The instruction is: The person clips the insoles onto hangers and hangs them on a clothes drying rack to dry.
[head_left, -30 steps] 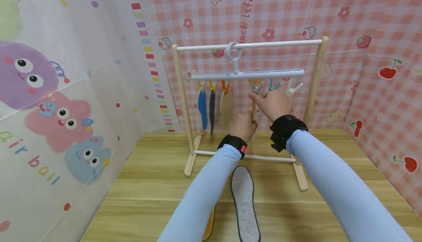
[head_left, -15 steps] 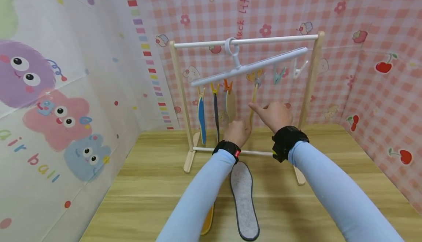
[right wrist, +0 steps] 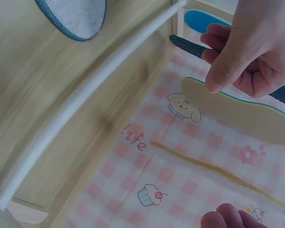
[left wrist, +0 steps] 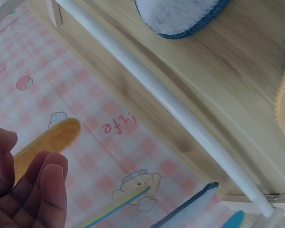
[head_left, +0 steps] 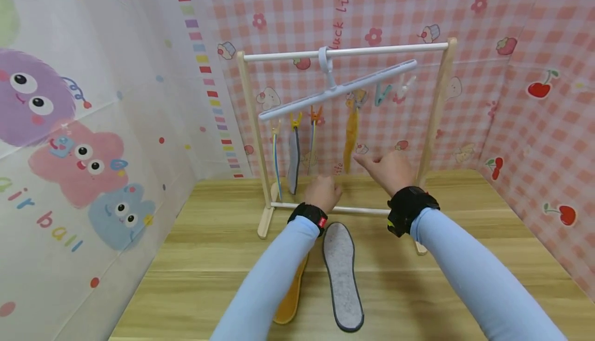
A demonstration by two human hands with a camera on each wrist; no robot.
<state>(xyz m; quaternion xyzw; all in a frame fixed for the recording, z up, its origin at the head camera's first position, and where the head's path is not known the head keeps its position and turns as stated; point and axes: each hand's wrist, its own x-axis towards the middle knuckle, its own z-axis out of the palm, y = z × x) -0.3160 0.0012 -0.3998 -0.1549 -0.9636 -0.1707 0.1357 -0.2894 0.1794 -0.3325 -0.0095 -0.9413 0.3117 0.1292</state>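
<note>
My left hand (head_left: 322,194) hovers by the rack's lower bar, fingers loosely curled and holding nothing. In the right wrist view it shows in front of the hanging dark grey insole (right wrist: 190,46), apart from it as far as I can tell. My right hand (head_left: 390,170) is just right of a hanging orange-yellow insole (head_left: 351,139), thumb toward it but with a gap. A clothespin (head_left: 357,99) clips this insole to the light-blue hanger (head_left: 341,89), which tilts with its right end up. Blue-edged (head_left: 276,168), grey (head_left: 294,161) and tan (head_left: 313,142) insoles hang further left.
The wooden rack's white top bar (head_left: 386,50) carries the hanger. A teal clothespin (head_left: 382,94) and a clear one (head_left: 406,87) hang at its right. On the table lie a grey felt insole (head_left: 343,279) and an orange insole (head_left: 290,297), partly covered by my left sleeve.
Both hands have let go of the orange-yellow insole; the left moved down and left, the right slightly down and right. The hanger tipped, right end up, and the hanging insoles turned.
</note>
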